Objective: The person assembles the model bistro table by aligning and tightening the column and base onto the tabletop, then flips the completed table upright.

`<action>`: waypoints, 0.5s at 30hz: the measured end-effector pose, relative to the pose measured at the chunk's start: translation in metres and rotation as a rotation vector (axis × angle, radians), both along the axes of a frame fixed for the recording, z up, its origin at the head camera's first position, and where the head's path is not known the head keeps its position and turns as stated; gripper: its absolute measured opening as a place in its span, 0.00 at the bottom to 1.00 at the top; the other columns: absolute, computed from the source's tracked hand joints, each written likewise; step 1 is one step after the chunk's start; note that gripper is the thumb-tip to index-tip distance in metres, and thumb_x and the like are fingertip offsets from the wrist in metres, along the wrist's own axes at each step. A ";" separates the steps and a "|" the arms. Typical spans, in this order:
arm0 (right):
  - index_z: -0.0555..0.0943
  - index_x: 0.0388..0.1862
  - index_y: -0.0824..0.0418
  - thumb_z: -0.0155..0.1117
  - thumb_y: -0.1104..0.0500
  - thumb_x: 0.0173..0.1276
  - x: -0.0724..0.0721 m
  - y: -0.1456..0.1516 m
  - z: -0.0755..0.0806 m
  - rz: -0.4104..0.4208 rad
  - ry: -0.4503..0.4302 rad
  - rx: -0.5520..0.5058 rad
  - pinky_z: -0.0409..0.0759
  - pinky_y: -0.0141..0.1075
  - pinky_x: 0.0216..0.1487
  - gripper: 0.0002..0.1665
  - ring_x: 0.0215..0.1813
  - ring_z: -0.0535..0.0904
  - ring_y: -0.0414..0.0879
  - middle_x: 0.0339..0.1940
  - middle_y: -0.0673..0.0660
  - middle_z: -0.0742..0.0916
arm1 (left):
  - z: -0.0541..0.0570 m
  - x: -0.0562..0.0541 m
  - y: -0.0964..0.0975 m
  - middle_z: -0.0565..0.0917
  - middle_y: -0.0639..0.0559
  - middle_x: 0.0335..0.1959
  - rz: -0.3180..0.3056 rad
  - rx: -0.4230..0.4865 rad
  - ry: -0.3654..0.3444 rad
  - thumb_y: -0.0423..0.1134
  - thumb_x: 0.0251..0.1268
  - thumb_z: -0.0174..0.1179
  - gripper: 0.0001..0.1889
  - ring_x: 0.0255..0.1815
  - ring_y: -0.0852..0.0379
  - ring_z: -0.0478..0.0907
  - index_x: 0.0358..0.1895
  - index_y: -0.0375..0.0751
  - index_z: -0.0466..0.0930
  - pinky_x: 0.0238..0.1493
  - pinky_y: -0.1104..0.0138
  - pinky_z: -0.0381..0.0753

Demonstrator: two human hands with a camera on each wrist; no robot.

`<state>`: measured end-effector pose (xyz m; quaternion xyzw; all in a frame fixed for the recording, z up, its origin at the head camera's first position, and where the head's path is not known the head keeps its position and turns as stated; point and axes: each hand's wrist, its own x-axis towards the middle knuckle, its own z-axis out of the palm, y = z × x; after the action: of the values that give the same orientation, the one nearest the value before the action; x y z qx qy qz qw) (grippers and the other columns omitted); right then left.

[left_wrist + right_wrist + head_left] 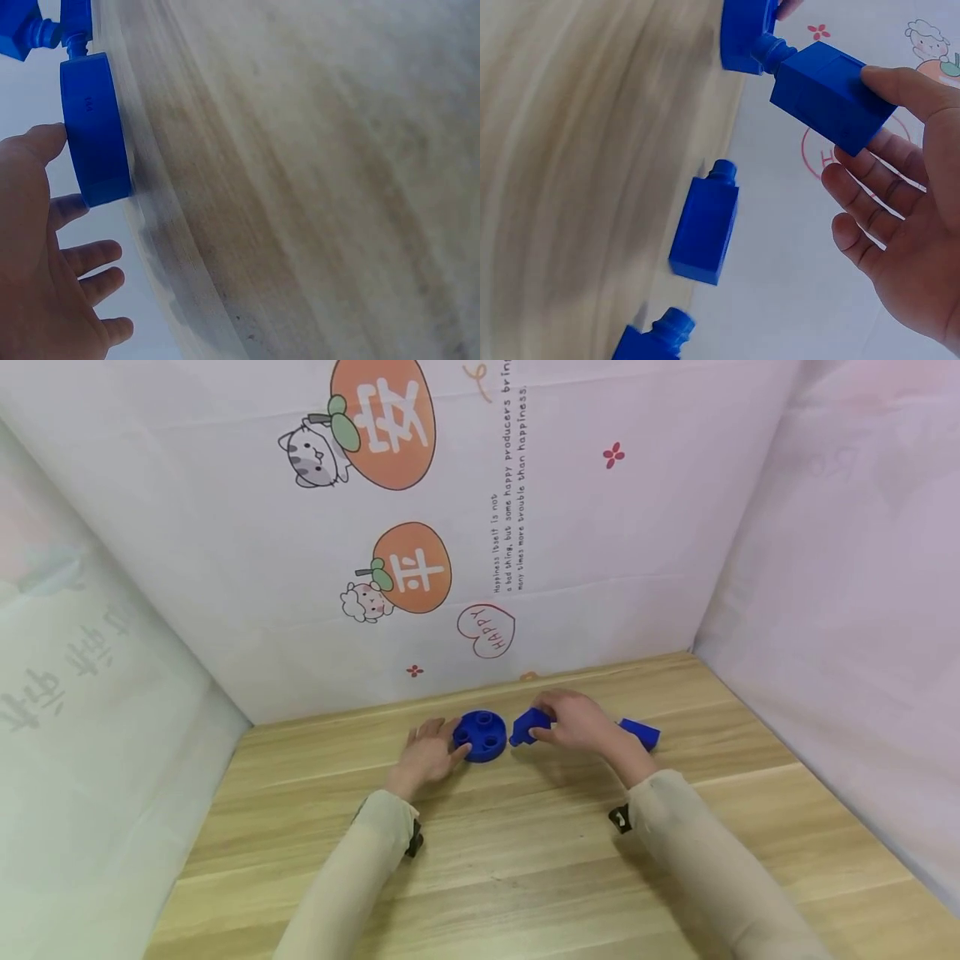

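Note:
A blue round base (480, 752) with raised ring-shaped sockets lies on the table near the back wall. My left hand (427, 755) holds its left side by the rim, thumb on the near edge; in the left wrist view the other fingers spread away from the base's side wall (95, 135). In my right hand (576, 721) is a blue block (529, 724) with a ridged round neck, pinched between thumb and fingers. Its neck points toward the base, close to the base's right edge. The right wrist view shows the held block (829, 94) tilted, several fingers loosely bent beneath it.
Beyond my right hand lies another blue block (642, 732). In the right wrist view, a necked blue block (705, 229) and part of a further one (641, 346) are on the wooden table (510, 877). A printed white cloth wall (570, 543) rises right behind.

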<state>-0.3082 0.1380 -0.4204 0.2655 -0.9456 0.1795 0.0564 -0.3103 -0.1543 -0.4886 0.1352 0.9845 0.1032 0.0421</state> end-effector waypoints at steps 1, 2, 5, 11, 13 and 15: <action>0.83 0.50 0.57 0.73 0.45 0.62 0.000 -0.002 0.003 0.002 0.008 0.003 0.80 0.43 0.46 0.23 0.40 0.79 0.45 0.39 0.51 0.85 | 0.000 0.000 0.000 0.59 0.40 0.79 -0.001 -0.004 0.000 0.64 0.76 0.42 0.36 0.81 0.40 0.52 0.80 0.51 0.53 0.79 0.39 0.48; 0.83 0.51 0.57 0.72 0.45 0.62 -0.001 -0.004 0.005 0.006 0.015 0.005 0.81 0.44 0.47 0.23 0.41 0.80 0.46 0.40 0.52 0.86 | 0.001 -0.001 0.000 0.59 0.40 0.79 -0.002 -0.002 0.002 0.64 0.76 0.42 0.36 0.81 0.40 0.52 0.80 0.51 0.53 0.79 0.39 0.48; 0.83 0.53 0.58 0.72 0.44 0.63 -0.002 -0.012 0.012 0.020 0.031 0.020 0.82 0.46 0.50 0.25 0.45 0.83 0.48 0.43 0.53 0.87 | 0.002 -0.001 0.001 0.59 0.40 0.79 -0.001 -0.005 0.001 0.65 0.76 0.42 0.36 0.81 0.40 0.52 0.80 0.52 0.54 0.79 0.39 0.48; 0.83 0.56 0.58 0.72 0.46 0.63 -0.008 -0.027 0.019 0.069 0.036 0.053 0.78 0.50 0.63 0.26 0.64 0.79 0.56 0.57 0.57 0.86 | 0.002 -0.001 0.001 0.59 0.39 0.79 -0.004 0.002 -0.006 0.64 0.76 0.42 0.36 0.81 0.39 0.52 0.80 0.50 0.55 0.78 0.38 0.48; 0.83 0.56 0.58 0.73 0.47 0.63 -0.010 -0.032 0.019 0.089 0.037 0.062 0.76 0.51 0.66 0.26 0.68 0.76 0.57 0.58 0.57 0.85 | 0.002 -0.002 0.001 0.60 0.39 0.79 -0.004 0.002 -0.004 0.64 0.76 0.43 0.36 0.81 0.40 0.53 0.79 0.49 0.55 0.78 0.38 0.48; 0.83 0.57 0.57 0.73 0.47 0.62 -0.011 -0.037 0.018 0.104 0.039 0.074 0.76 0.51 0.67 0.26 0.68 0.75 0.57 0.57 0.57 0.86 | 0.001 -0.002 0.000 0.60 0.40 0.79 0.000 -0.001 -0.004 0.64 0.76 0.42 0.36 0.81 0.40 0.53 0.79 0.50 0.55 0.78 0.38 0.49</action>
<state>-0.3197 0.1013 -0.4021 0.3197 -0.9352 0.1419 0.0558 -0.3119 -0.1543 -0.4871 0.1352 0.9845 0.1028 0.0441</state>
